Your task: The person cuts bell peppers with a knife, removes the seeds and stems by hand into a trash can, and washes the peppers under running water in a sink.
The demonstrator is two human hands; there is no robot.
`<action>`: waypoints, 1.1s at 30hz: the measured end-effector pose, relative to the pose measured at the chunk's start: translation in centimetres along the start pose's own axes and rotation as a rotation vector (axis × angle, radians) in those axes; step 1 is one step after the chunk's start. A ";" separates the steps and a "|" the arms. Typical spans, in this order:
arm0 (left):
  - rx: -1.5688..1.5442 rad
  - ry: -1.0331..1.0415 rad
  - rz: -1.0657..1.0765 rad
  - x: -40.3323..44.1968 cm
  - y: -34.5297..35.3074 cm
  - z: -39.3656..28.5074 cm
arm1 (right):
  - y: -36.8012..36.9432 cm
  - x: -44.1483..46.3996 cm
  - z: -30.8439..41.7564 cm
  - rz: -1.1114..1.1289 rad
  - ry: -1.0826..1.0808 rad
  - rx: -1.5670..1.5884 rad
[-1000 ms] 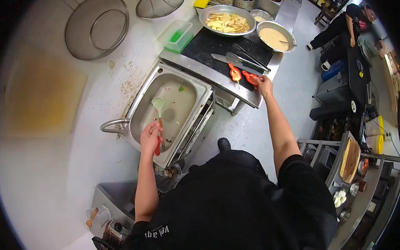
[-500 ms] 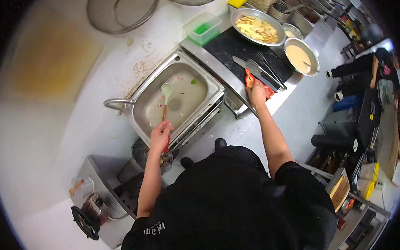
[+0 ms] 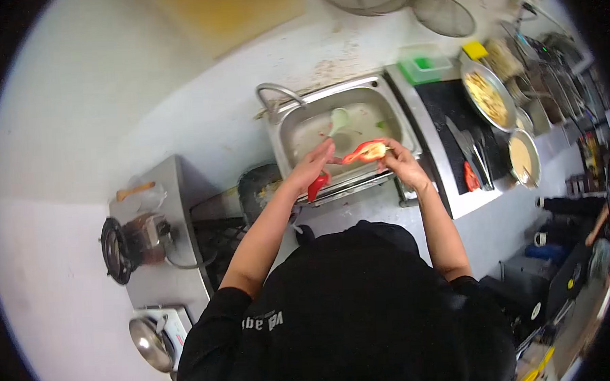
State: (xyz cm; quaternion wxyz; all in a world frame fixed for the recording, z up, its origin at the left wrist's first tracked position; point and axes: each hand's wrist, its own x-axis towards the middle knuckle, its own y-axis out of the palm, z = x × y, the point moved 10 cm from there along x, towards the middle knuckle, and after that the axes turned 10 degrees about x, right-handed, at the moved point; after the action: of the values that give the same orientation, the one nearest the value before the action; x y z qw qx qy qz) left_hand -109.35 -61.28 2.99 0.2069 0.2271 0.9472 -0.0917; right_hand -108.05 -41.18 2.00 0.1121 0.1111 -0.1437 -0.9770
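Over the near edge of the sink [image 3: 280,134], my left hand [image 3: 312,164] is closed on a red pepper piece [image 3: 320,184] hanging below its fingers. My right hand [image 3: 403,164] pinches another red pepper piece [image 3: 369,151], cut side showing pale inside, whose tip comes close to my left fingers. A ladle [image 3: 339,119] with a pale green bowl lies in the sink. On the black mat [image 3: 445,120] right of the sink are a knife [image 3: 458,137], tongs [image 3: 480,159] and one more red pepper piece [image 3: 470,176].
A bowl of sliced food [image 3: 486,97], a bowl of batter [image 3: 521,157] and a green container [image 3: 423,66] stand at the right. The curved faucet [image 3: 278,88] rises behind the sink. A bin [image 3: 258,186] sits below left. Another person's legs [image 3: 571,207] show far right.
My right hand has picked up a pepper piece from the counter and brought it left, beside my left hand over the sink's edge. The view has turned toward the left.
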 end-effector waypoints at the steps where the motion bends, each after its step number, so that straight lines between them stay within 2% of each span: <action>1: -0.009 -0.005 -0.031 -0.7 -1.6 0.0 | 3.6 0.7 0.2 0.094 0.032 -0.010; 3: -0.128 -0.187 0.286 -2.8 -0.7 2.0 | 9.5 2.4 0.1 0.266 0.036 -0.043; 4: -0.196 -0.110 0.392 -3.6 -0.7 1.5 | 11.1 3.5 -0.5 0.301 0.055 -0.107; 5: -0.202 -0.106 0.377 -4.3 -1.7 2.1 | 12.5 4.1 -0.4 0.317 0.056 -0.111; 7: -0.191 -0.081 0.190 -5.1 -4.9 3.4 | 15.6 4.8 0.1 0.380 0.082 -0.137; 9: -0.243 -0.064 0.161 -6.0 -6.9 4.5 | 17.2 6.5 -1.3 0.360 0.047 -0.033; 11: -0.263 -0.026 0.057 -6.6 -9.4 5.6 | 18.6 8.1 -1.7 0.324 -0.068 -0.516; 12: -0.212 -0.008 0.037 -7.2 -10.1 5.4 | 19.6 8.7 -1.5 0.283 -0.159 -0.661; 16: -0.064 0.081 -0.133 -9.3 -12.9 5.0 | 23.2 10.5 -2.4 0.180 -0.074 -0.734; 18: 0.070 0.154 -0.301 -10.1 -14.9 5.3 | 24.4 10.9 -2.6 0.076 0.012 -0.716; 21: 0.109 0.196 -0.405 -11.6 -16.9 5.8 | 27.0 11.9 -3.2 0.133 0.010 -0.680; 25: 0.071 0.240 -0.500 -12.8 -19.3 6.7 | 31.2 11.5 -2.0 0.224 -0.142 -0.846; 27: 0.001 0.181 -0.503 -13.6 -20.1 7.2 | 34.5 10.5 -1.3 0.277 -0.391 -1.035; 31: 0.042 0.193 -0.478 -14.2 -21.8 8.5 | 36.8 11.4 -3.4 0.322 -0.352 -1.079; 33: 0.257 0.205 -0.526 -15.1 -22.8 7.9 | 37.5 11.5 -3.8 0.279 -0.373 -1.109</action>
State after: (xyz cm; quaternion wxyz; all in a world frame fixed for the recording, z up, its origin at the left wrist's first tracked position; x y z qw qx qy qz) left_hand -104.98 -89.39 4.24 0.0487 0.0064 0.9700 -0.2379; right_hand -111.02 -80.06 7.82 0.2535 -0.1571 0.3570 -0.8852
